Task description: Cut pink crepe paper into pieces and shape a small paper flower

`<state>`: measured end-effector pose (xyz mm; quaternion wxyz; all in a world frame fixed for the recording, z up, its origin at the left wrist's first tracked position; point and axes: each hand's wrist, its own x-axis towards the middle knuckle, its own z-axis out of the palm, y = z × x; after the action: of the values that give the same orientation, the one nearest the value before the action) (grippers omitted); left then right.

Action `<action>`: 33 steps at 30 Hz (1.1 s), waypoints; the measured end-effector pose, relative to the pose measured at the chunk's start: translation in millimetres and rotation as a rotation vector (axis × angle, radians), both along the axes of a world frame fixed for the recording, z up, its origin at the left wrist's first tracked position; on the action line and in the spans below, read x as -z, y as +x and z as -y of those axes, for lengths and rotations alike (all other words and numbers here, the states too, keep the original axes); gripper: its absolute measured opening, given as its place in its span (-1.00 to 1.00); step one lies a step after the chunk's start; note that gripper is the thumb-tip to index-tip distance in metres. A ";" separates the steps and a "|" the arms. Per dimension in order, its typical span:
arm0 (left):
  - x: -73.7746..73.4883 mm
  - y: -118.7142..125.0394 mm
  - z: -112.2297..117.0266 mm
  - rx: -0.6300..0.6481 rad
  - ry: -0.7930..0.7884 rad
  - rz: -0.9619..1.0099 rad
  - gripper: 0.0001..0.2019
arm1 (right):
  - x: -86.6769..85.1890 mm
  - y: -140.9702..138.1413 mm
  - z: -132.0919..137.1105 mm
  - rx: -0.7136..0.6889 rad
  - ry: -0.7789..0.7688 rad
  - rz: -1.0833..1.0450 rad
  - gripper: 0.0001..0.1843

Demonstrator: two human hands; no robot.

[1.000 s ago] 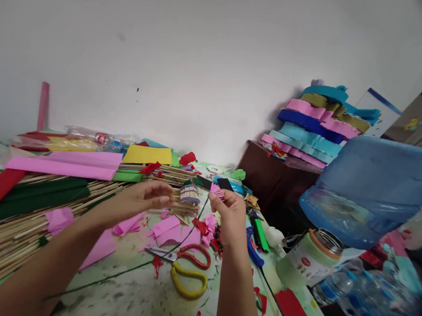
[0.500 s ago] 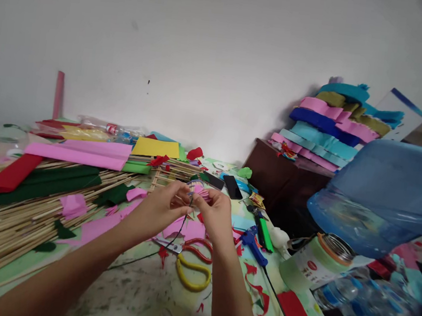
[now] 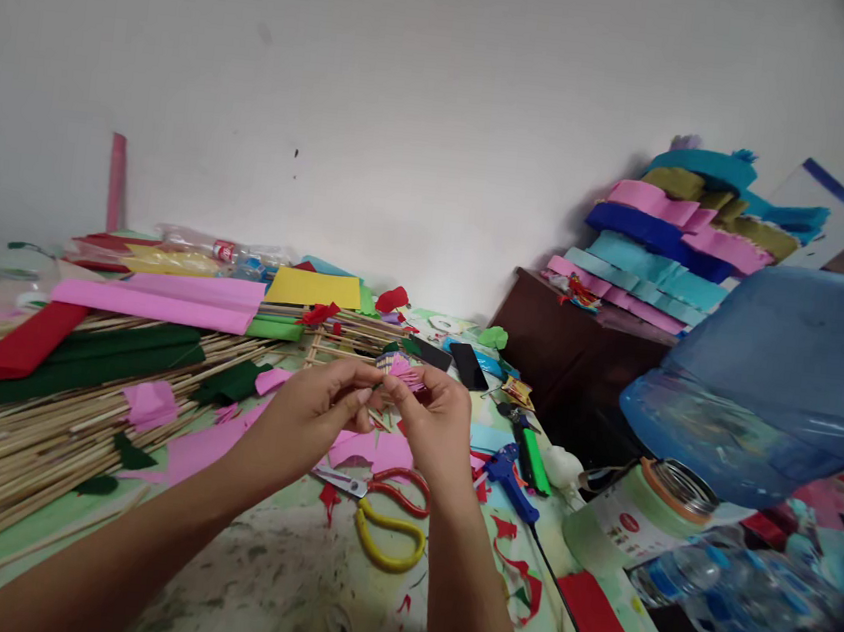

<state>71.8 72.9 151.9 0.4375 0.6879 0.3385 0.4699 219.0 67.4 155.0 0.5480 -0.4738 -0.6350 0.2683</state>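
Note:
A small bundle of pink paper (image 3: pixel 402 368), with a pale striped edge on its left, is held up over the middle of the table. My right hand (image 3: pixel 435 426) pinches it between thumb and fingers. My left hand (image 3: pixel 329 403) is closed, its fingertips meeting the right thumb at the bundle's lower edge. What sits between the left fingertips is hidden. Below the hands lie scissors (image 3: pixel 388 554) with one red and one yellow handle, blades partly apart. Pink paper scraps (image 3: pixel 394 452) are spread just behind them.
Bamboo sticks (image 3: pixel 5 473) and coloured paper sheets (image 3: pixel 168 295) cover the left side. To the right are a blue glue gun (image 3: pixel 510 478) with its cord, a green-handled tool (image 3: pixel 534 459), a pale green jar (image 3: pixel 619 518) and a large blue water bottle (image 3: pixel 753 391). Phones (image 3: pixel 469 366) lie behind.
A dark cord that hung from my fingers across the table is no longer visible. My left fingers have closed in toward the right thumb. The view has shifted slightly.

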 end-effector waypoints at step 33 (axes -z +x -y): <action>0.9 6.0 1.7 0.109 -0.273 0.262 -0.83 | -6.7 0.5 6.5 -0.212 -0.052 -0.221 -0.77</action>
<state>77.9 71.2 151.0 0.5920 0.5724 0.3016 0.4806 219.6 61.0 161.7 0.5705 -0.3860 -0.6101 0.3915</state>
